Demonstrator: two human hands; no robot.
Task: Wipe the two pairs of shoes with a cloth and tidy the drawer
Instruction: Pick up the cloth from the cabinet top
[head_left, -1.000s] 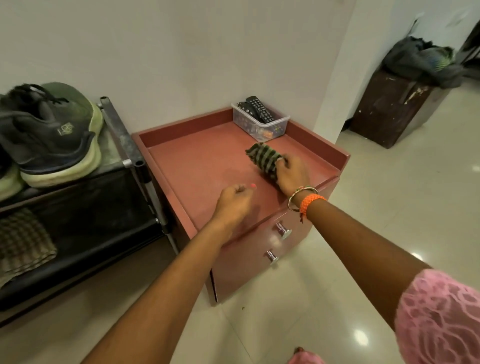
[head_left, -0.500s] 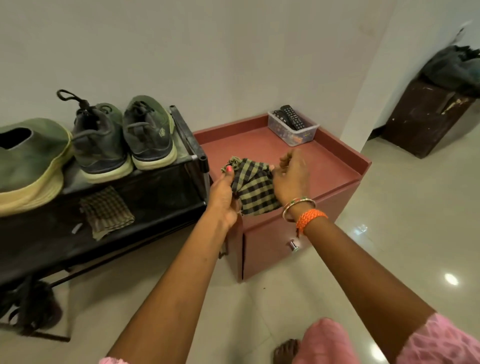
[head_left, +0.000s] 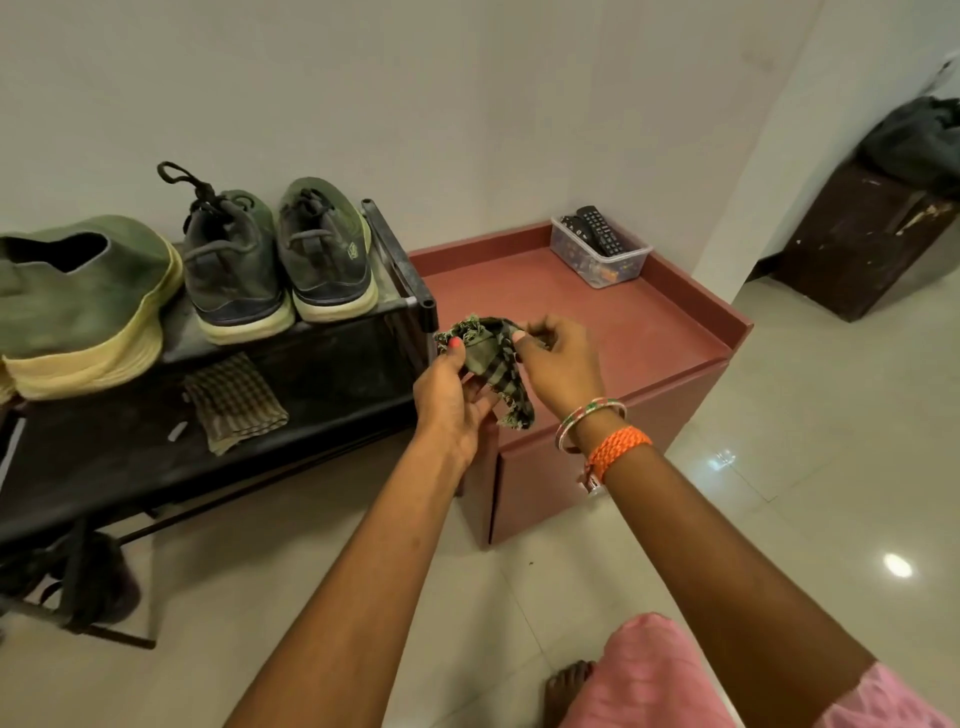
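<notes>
Both hands hold the checked cloth up in the air in front of the red drawer unit: the left hand pinches its frayed upper edge under the thumb, and the right hand pinches the opposite side with curled fingers, so each grip is closed on fabric. The cloth hangs bunched between them, one corner drooping. The dark laced pair of shoes and a green slip-on shoe stand on the top shelf of the black rack, near the left hand. The step in hand looks like readying the cloth for wiping. To do it well, the person should probably gather it into a firm pad, tuck the frayed threads inward, then steady a shoe with the free hand while wiping.
</notes>
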